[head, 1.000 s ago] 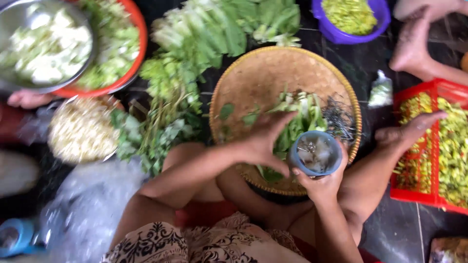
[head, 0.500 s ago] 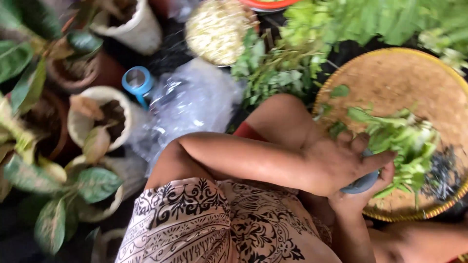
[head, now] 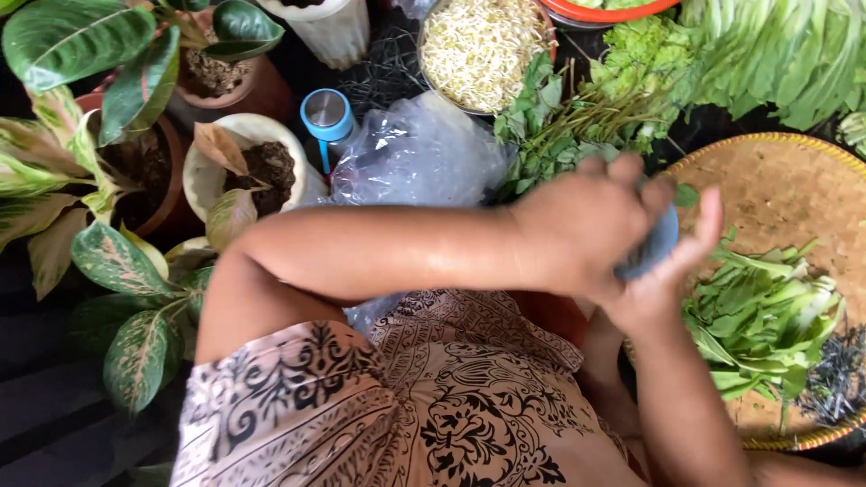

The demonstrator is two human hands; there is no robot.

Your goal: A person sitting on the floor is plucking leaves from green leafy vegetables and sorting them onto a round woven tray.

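Note:
My left hand (head: pixel 582 221) reaches across my lap and lies over the top of a small blue cup (head: pixel 657 245). My right hand (head: pixel 672 275) holds the same cup from below, fingers stretched up beside it. What is inside the cup is hidden by my left hand. Both hands hover at the left edge of a round woven tray (head: pixel 776 180), which carries a heap of cut green leaves (head: pixel 767 316). My patterned skirt (head: pixel 433 406) fills the lower middle.
Beyond my forearm lie a crumpled clear plastic bag (head: pixel 415 153) and a blue bottle with a metal cap (head: pixel 327 113). A metal bowl (head: pixel 422 45) of bean sprouts, loose herbs (head: pixel 577 117) and leafy greens (head: pixel 776 54) sit at the top. Potted plants (head: pixel 244 162) crowd the left.
The view has swung left, bringing the potted plants in. My left hand has moved from the greens on the tray onto the top of the blue cup, which my right hand keeps holding.

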